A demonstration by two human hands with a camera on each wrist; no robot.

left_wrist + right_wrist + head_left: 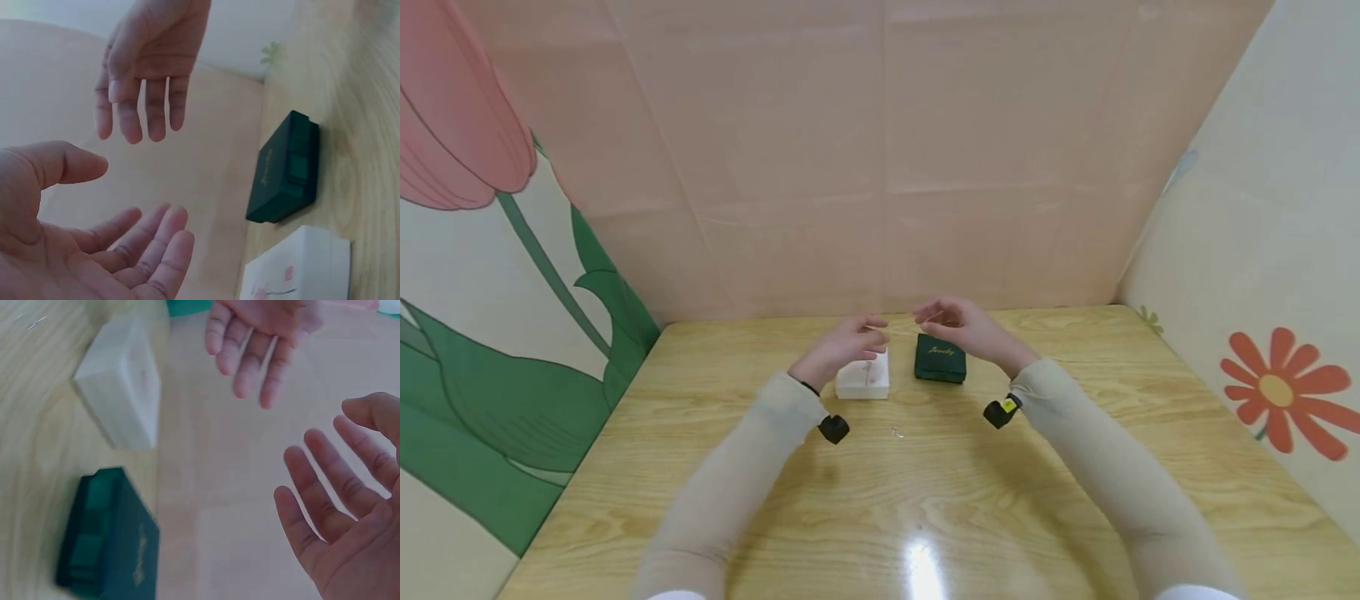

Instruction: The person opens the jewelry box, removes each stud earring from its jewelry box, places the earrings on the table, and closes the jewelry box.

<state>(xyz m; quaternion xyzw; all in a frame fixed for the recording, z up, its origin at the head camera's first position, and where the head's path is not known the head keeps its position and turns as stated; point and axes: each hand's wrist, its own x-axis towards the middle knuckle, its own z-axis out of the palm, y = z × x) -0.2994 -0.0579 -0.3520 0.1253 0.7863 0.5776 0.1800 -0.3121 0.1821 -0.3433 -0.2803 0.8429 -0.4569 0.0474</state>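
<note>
Above the table, my left hand (847,342) hovers over a white box (862,382) with a pink and dark print on its lid. My right hand (962,323) is raised just behind and above a dark green jewelry box (940,360) with gold lettering. Both hands hold nothing; in the wrist views their fingers are loosely spread and palms face each other, apart. Both boxes are closed and stand side by side with a gap. Tiny silvery pieces (897,432) lie in front of the boxes, too small to identify; they also show in the right wrist view (36,322).
The wood-grain table (760,517) ends at a pinkish backdrop (880,167) behind the boxes. Side panels carry a tulip print on the left and a red flower (1276,390) on the right. A bright light reflection lies near the front.
</note>
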